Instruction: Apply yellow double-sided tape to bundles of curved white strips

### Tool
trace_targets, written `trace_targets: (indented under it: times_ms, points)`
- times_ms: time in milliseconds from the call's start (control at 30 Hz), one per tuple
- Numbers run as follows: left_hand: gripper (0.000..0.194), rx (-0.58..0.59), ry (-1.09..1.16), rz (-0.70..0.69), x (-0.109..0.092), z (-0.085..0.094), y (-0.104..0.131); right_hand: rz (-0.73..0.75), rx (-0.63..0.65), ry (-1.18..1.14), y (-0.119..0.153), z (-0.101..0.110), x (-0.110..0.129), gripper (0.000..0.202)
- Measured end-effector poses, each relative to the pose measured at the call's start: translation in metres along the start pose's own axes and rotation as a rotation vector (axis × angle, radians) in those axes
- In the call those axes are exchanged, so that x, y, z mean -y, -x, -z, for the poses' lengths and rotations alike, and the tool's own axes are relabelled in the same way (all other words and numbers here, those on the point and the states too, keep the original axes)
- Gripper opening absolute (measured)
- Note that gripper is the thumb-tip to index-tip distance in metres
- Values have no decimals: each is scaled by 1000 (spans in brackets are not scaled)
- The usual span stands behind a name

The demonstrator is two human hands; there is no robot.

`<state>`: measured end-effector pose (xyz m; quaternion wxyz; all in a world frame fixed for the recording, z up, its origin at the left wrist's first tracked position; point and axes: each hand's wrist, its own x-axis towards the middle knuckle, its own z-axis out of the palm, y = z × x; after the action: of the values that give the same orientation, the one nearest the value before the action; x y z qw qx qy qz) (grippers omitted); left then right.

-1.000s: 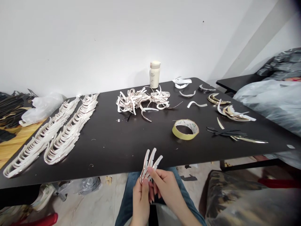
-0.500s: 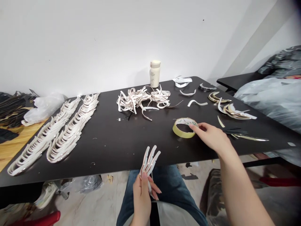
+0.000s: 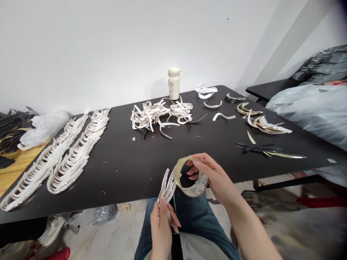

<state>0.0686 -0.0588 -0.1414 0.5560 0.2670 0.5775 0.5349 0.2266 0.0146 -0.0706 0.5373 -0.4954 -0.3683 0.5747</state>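
Observation:
My left hand (image 3: 162,223) is closed around a few thin curved white strips (image 3: 166,187) with shiny rose-gold edges, their ends fanned upward at the table's front edge. In my right hand (image 3: 213,177) is a roll of tape (image 3: 181,180), yellowish outside with a printed white core, gripped by its right side and tilted. The roll's left rim overlaps the strips from this viewpoint; I cannot tell whether they touch. A loose pile of similar strips (image 3: 151,115) lies farther back. To the left, two long rows of nested strips (image 3: 73,164) stretch across the black table (image 3: 127,159).
A cream bottle (image 3: 174,85) stands against the wall. Gold curved pieces (image 3: 267,126) and thin black strips (image 3: 255,147) lie at the right. Plastic bags (image 3: 300,108) bulge beyond the right edge, and another plastic bag (image 3: 48,126) sits at the left.
My right hand has taken hold of the tape roll, lifted it off the table and brought it left, close to the strips. My left hand keeps its hold on them.

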Motion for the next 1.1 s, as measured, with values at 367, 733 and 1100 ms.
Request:
trace_targets:
  times_ms: [367,733,1100]
  points:
    - [52,14,-31,-9,2,-1,-1,201,428,870,17,-30,48,33]
    - [50,-60,33,-26,2,-7,7,515,422,1238,19,-88,32,20]
    - [49,-88,61,-35,4,-5,-1,460,550,630,14,-33,5,48]
